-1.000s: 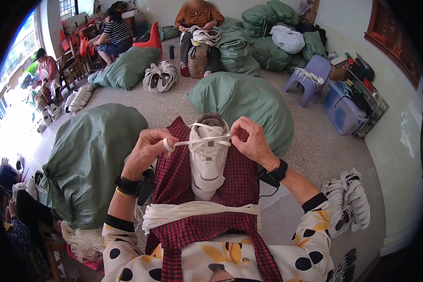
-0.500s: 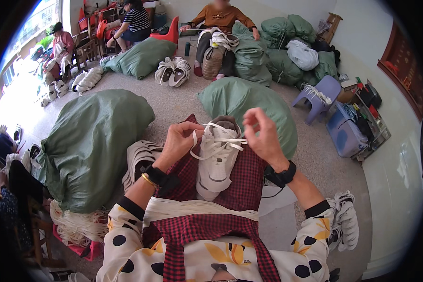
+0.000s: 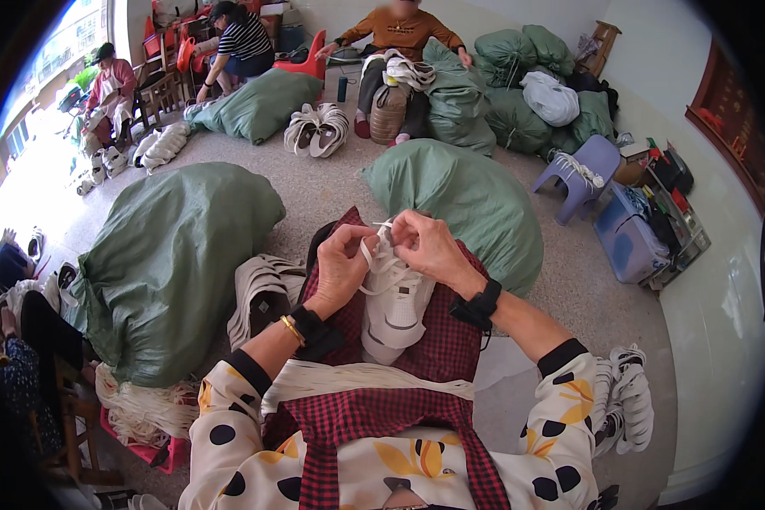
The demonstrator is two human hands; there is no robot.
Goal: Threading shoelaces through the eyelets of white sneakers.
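- White shoe [image 3: 394, 313]: on checked apron [image 3: 452, 342] over lap, toe toward wearer; laced part between and under both hands' fingers.
- Left hand [image 3: 340, 274]: fingers pinched on white lace [image 3: 388, 275], shoe's left side.
- Right hand [image 3: 433, 250]: fingers together on lace, above shoe opening.

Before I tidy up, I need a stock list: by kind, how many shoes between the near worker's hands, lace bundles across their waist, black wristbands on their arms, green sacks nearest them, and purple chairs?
Shoe: 1
Lace bundle: 1
Black wristbands: 2
Nearest green sacks: 2
Purple chair: 1
Total: 7
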